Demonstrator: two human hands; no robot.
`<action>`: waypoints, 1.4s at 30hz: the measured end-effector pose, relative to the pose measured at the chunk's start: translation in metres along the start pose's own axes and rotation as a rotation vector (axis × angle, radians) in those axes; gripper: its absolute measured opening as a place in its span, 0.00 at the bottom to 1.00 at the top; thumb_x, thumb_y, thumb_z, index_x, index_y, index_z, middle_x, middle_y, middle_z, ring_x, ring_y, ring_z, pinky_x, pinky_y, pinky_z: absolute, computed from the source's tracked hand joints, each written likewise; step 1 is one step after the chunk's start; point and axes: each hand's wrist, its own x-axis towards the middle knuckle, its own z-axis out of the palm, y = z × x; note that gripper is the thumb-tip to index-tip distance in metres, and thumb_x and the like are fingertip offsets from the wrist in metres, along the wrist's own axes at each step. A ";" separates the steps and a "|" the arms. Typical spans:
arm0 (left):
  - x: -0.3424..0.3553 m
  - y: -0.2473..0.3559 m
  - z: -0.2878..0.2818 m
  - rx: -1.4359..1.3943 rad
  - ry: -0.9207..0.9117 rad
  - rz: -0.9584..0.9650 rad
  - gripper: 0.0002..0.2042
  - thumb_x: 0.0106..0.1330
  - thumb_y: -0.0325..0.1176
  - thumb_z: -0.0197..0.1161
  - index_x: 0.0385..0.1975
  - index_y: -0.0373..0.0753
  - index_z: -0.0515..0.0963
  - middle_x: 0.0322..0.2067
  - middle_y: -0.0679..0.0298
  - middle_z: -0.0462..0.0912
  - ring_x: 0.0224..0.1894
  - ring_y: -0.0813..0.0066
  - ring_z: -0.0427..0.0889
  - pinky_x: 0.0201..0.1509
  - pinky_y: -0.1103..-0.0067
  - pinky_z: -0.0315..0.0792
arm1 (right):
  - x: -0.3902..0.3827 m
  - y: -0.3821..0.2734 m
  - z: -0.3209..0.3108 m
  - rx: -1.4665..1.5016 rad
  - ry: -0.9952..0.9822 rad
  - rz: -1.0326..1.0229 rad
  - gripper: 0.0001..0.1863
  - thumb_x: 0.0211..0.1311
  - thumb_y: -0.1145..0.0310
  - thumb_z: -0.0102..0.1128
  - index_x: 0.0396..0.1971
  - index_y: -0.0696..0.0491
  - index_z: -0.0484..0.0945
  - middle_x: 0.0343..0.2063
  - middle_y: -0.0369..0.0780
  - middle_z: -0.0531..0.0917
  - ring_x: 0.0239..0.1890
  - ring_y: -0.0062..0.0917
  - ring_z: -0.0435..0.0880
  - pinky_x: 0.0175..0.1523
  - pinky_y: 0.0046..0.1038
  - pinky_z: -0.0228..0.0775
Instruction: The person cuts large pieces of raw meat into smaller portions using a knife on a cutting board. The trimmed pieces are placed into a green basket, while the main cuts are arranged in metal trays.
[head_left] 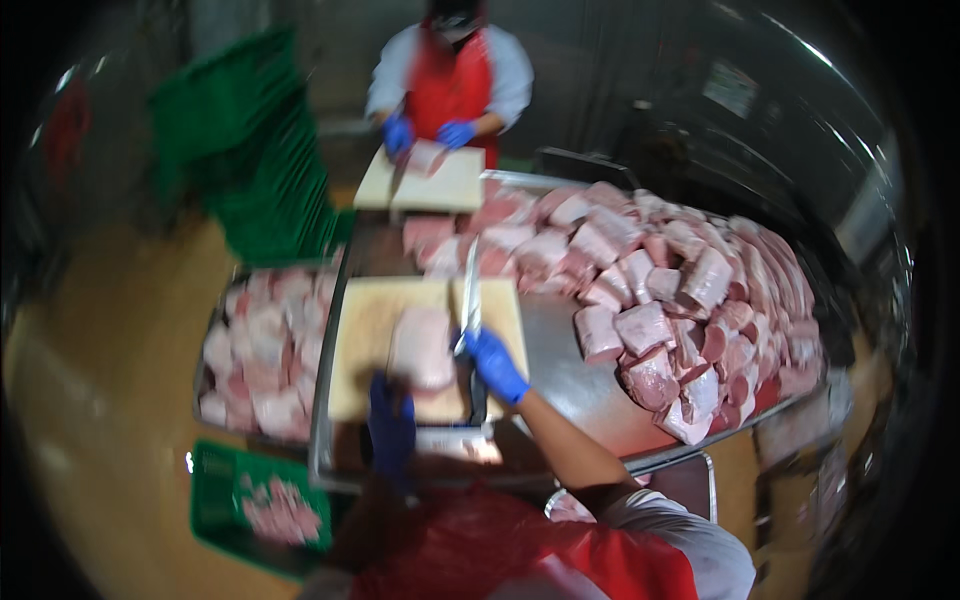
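A pale slab of pork (422, 350) lies on a cream cutting board (360, 310) in front of me. At the slab's lower left corner is my blue-gloved left hand (391, 430), fingers apart and somewhat blurred; whether it touches the meat is hard to tell. My right hand (497, 366), also gloved in blue, is closed on a knife (472, 295) at the board's right side. The knife's blade points away from me, to the right of the slab and apart from it. A dark narrow strip on the board below that hand is unclear.
Many cut pork pieces (640, 275) cover the steel table (555, 350) at right. A meat-filled bin (265, 345) stands left, above a green crate (215, 500) holding trimmings. Stacked green crates (240, 140) rise far left. Opposite, a co-worker (455, 85) cuts meat on another board (450, 190).
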 end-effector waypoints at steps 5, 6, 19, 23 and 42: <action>0.007 -0.023 -0.063 0.248 0.232 0.216 0.19 0.69 0.30 0.59 0.59 0.33 0.73 0.53 0.49 0.79 0.53 0.53 0.79 0.57 0.65 0.72 | -0.068 -0.042 -0.021 -0.150 0.015 0.157 0.10 0.74 0.65 0.56 0.41 0.57 0.75 0.29 0.41 0.84 0.27 0.30 0.84 0.34 0.31 0.77; 0.002 -0.030 -0.079 0.301 0.287 0.239 0.17 0.68 0.29 0.60 0.55 0.33 0.75 0.49 0.51 0.81 0.49 0.56 0.81 0.54 0.67 0.74 | -0.090 -0.041 -0.023 -0.283 -0.031 0.171 0.09 0.74 0.65 0.56 0.42 0.56 0.75 0.30 0.44 0.85 0.25 0.36 0.85 0.32 0.35 0.78; 0.099 0.059 -0.008 0.283 -0.418 0.910 0.14 0.57 0.23 0.65 0.43 0.43 0.84 0.46 0.56 0.80 0.48 0.57 0.81 0.53 0.66 0.76 | -0.057 -0.035 0.059 -1.295 -0.422 -0.326 0.12 0.64 0.74 0.51 0.47 0.53 0.73 0.29 0.52 0.83 0.28 0.47 0.85 0.32 0.44 0.78; 0.131 0.053 0.024 0.788 -0.959 0.806 0.15 0.57 0.23 0.63 0.44 0.47 0.84 0.49 0.56 0.78 0.46 0.60 0.81 0.47 0.67 0.78 | -0.062 -0.033 0.026 -1.357 -0.534 -0.306 0.15 0.65 0.71 0.51 0.52 0.51 0.71 0.33 0.51 0.85 0.29 0.47 0.86 0.31 0.43 0.78; 0.162 0.064 0.042 0.680 -1.038 0.491 0.15 0.51 0.21 0.67 0.40 0.40 0.85 0.52 0.56 0.79 0.49 0.56 0.81 0.54 0.68 0.76 | -0.053 -0.051 0.031 -1.407 -0.521 -0.310 0.12 0.64 0.71 0.52 0.47 0.52 0.69 0.32 0.49 0.83 0.29 0.45 0.85 0.31 0.44 0.77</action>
